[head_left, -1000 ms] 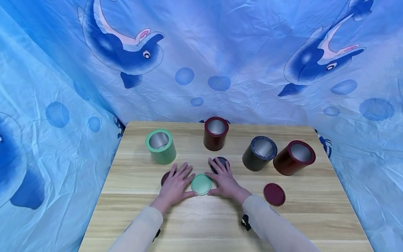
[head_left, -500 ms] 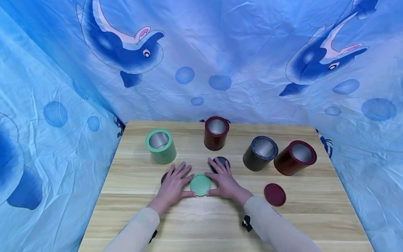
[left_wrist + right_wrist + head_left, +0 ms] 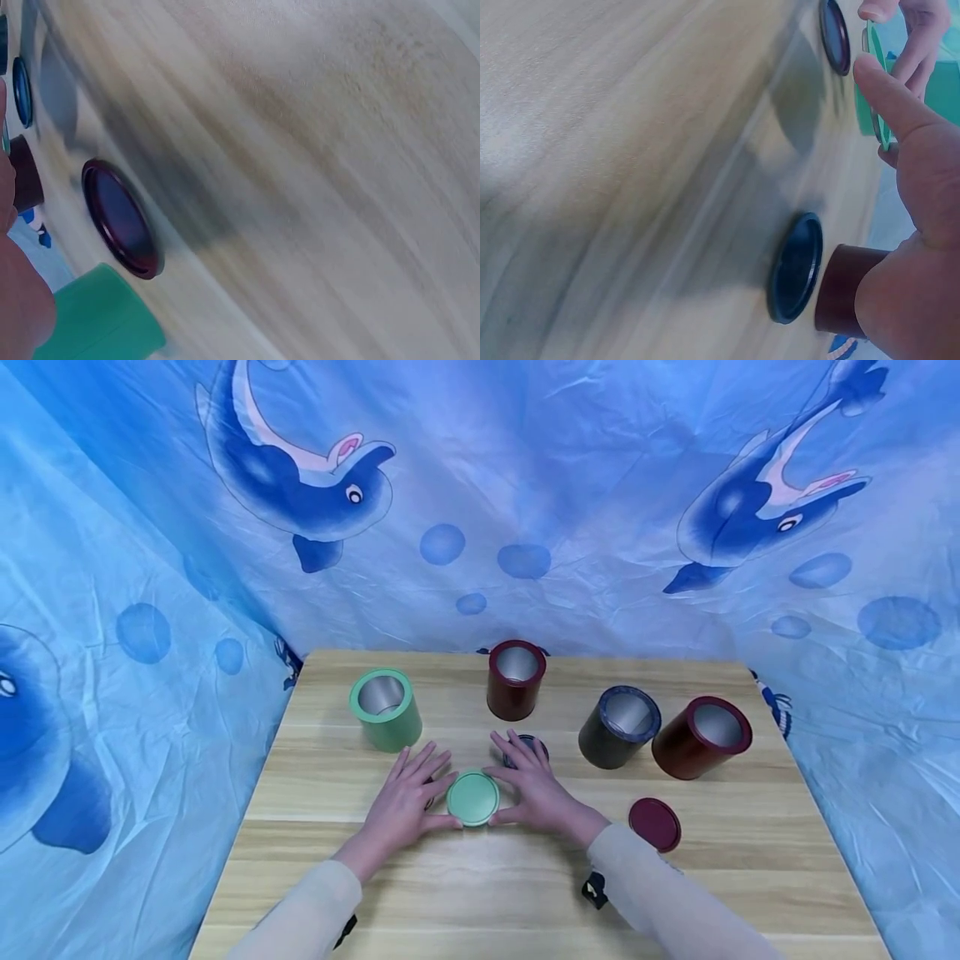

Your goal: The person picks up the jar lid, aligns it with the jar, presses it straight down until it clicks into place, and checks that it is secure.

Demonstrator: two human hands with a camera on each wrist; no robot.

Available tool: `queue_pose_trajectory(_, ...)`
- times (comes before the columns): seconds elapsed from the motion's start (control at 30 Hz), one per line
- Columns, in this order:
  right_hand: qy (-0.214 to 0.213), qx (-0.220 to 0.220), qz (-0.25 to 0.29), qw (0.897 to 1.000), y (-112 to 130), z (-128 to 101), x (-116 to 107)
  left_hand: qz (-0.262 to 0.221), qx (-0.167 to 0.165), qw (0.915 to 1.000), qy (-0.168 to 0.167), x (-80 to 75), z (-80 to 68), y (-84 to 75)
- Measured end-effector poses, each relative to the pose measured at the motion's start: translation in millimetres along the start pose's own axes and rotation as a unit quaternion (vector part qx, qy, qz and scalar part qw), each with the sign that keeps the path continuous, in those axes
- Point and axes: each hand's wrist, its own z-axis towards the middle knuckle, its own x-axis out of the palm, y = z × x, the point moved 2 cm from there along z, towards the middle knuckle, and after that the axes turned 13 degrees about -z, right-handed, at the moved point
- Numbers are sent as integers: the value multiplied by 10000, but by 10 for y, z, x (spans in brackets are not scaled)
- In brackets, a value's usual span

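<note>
**Wooden surface (image 3: 480, 902) carries four open cans (image 3: 513, 697)**

The left hand (image 3: 396, 802) and right hand (image 3: 536, 790) are clamped, thumb and finger, on opposite edges of the green lid (image 3: 473, 798), held above the surface near a dark lid (image 3: 798, 268).

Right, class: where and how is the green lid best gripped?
Pinch the green lid by its rim, likely best from left and right together: it is a thin, round disc raised off the table, and the left hand and right hand hold opposite edges.
</note>
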Motion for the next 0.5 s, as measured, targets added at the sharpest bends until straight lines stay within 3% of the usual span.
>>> queue_pose_trajectory(0.5,-210,-267,198,9992,194,79,-291,276,185,9989,-338,-454,-31,-141)
